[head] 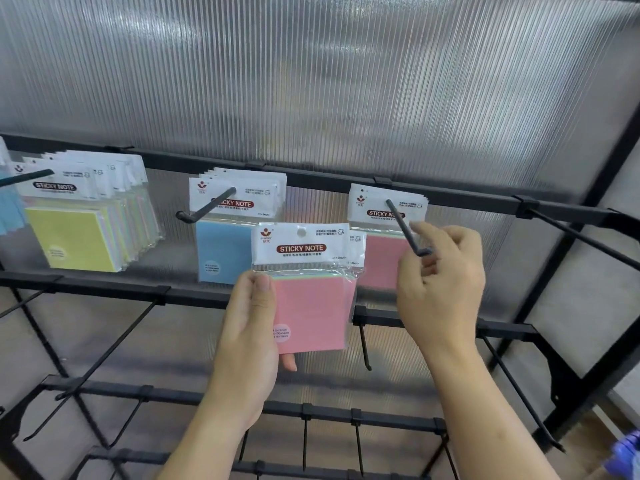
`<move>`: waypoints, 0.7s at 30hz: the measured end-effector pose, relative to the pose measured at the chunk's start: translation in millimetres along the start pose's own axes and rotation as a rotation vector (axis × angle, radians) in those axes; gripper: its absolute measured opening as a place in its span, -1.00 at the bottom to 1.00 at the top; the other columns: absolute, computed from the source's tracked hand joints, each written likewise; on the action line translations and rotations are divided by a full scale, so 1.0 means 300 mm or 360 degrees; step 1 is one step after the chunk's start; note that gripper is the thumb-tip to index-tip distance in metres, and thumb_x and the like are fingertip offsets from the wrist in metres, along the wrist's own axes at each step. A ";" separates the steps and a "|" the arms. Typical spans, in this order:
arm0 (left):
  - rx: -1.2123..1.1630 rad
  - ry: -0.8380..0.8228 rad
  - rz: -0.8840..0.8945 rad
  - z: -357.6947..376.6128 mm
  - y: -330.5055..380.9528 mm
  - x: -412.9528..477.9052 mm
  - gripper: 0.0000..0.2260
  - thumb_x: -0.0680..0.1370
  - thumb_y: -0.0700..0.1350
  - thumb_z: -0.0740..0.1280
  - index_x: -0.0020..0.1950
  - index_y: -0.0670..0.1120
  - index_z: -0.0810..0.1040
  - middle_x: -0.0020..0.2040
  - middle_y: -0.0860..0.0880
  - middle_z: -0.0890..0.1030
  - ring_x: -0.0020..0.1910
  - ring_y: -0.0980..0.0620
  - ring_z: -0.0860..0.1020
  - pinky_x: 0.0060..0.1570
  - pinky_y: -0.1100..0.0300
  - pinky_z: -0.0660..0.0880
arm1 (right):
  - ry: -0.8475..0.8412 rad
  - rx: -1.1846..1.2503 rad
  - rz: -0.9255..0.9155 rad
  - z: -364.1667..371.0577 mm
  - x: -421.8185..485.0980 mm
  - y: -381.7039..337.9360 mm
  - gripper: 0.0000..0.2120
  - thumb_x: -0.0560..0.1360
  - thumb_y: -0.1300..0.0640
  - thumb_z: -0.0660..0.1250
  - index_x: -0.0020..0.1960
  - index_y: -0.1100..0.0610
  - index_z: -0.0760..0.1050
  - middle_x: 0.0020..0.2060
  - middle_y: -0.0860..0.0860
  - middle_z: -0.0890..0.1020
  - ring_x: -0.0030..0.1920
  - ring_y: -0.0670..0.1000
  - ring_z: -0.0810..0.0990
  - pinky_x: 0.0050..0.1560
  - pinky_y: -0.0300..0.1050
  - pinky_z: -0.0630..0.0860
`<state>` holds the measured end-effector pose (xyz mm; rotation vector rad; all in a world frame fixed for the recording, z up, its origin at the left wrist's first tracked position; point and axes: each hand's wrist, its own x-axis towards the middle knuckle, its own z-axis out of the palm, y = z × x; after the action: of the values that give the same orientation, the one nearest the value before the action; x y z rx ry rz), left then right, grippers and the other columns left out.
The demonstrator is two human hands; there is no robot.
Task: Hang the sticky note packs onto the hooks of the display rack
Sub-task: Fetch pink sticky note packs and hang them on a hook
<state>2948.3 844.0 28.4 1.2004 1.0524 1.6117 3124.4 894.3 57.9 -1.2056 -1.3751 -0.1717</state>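
Your left hand (247, 336) grips a pink sticky note pack (306, 289) by its lower left edge, thumb on the front and fingers behind, holding it upright in front of the display rack (450, 199), between the blue and pink stacks and not yet on any hook. Your right hand (441, 282) is loosely curled, fingertips pinching the upturned tip of the right hook (403, 226); it holds nothing else. Judged from this single head view, the step in hand is loading: one hand steadies the hook, the other presents the pack. The next move calls for you to bring the round punched hole (301, 231) in the white header card to the hook tip, clear your right fingers from the tip, then slide the pack back against the pink stack (384, 237) already hanging there. Keep the header flat, as the thin card would probably bend if it misses the tip. Count on the top rail: three loaded groups, namely a yellow-fronted stack (79, 223) at left, a blue stack (225, 233) on the middle hook (207, 207), and the pink stack at right. One pack is in hand. Several empty hooks project from the lower rails; their exact number cannot be determined.
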 end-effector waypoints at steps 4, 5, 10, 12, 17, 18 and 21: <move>-0.0009 -0.0056 -0.0020 0.010 -0.004 -0.006 -0.58 0.51 0.24 0.06 0.10 -0.01 0.50 -0.17 -0.03 0.64 -0.43 0.06 0.50 -0.53 0.18 0.44 | -0.0215 0.0526 0.0010 -0.029 -0.057 -0.048 -0.85 0.47 0.13 0.30 -0.27 0.08 0.54 -0.45 -0.10 0.50 -0.43 -0.15 0.45 -0.39 -0.36 0.34; -0.0016 -0.0072 -0.0022 0.013 -0.005 -0.009 -0.58 0.51 0.24 0.06 0.10 0.00 0.50 -0.16 -0.01 0.64 -0.40 0.06 0.52 -0.53 0.18 0.44 | -0.0272 0.0630 0.0013 -0.032 -0.071 -0.065 -0.83 0.47 0.07 0.31 -0.28 0.04 0.54 -0.45 -0.08 0.53 -0.44 -0.16 0.45 -0.42 -0.35 0.35; -0.0064 -0.0150 -0.0036 0.023 0.001 -0.022 -0.63 0.57 0.27 0.13 0.10 0.03 0.50 -0.11 0.00 0.65 -0.31 0.06 0.58 -0.54 0.19 0.42 | -0.0272 0.0829 0.0162 -0.029 -0.105 -0.100 -0.81 0.35 -0.10 0.43 -0.24 0.00 0.52 -0.38 -0.04 0.57 -0.40 -0.13 0.48 -0.39 -0.28 0.45; -0.0076 -0.0183 -0.0039 0.020 0.004 -0.025 -0.62 0.51 0.28 0.16 0.11 0.05 0.49 -0.07 -0.01 0.66 -0.29 0.05 0.60 -0.54 0.18 0.42 | -0.0240 0.0849 0.0158 -0.033 -0.110 -0.102 -0.83 0.34 -0.08 0.44 -0.24 -0.02 0.52 -0.38 -0.07 0.57 -0.40 -0.16 0.48 -0.38 -0.31 0.44; -0.0103 -0.0227 -0.0008 0.017 -0.004 -0.027 -0.52 0.46 0.36 0.20 0.14 0.01 0.48 -0.03 -0.09 0.64 -0.31 0.02 0.57 -0.53 0.15 0.40 | -0.0172 0.0739 -0.0044 -0.040 -0.123 -0.117 -0.93 0.44 0.07 0.40 -0.18 -0.07 0.52 -0.32 -0.21 0.60 -0.36 -0.21 0.53 -0.33 -0.43 0.40; -0.0132 -0.0229 0.0000 0.018 -0.004 -0.027 -0.52 0.47 0.36 0.20 0.14 0.01 0.49 -0.04 -0.11 0.64 -0.34 0.01 0.55 -0.53 0.16 0.40 | -0.0144 0.0712 -0.0077 -0.041 -0.125 -0.119 -0.90 0.46 0.10 0.39 -0.17 -0.08 0.51 -0.31 -0.25 0.59 -0.34 -0.23 0.54 -0.32 -0.45 0.39; -0.0231 -0.0230 -0.0003 0.018 0.000 -0.026 -0.59 0.48 0.28 0.17 0.08 0.02 0.53 -0.09 -0.12 0.64 -0.39 -0.02 0.50 -0.55 0.17 0.40 | -0.0029 0.0649 -0.0180 -0.046 -0.130 -0.126 -0.90 0.49 0.15 0.32 -0.13 -0.05 0.51 -0.31 -0.34 0.57 -0.31 -0.29 0.54 -0.29 -0.50 0.39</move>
<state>2954.8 837.4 27.3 1.1979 0.8308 1.5475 3095.4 846.9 50.9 -0.7926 -1.4123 0.0417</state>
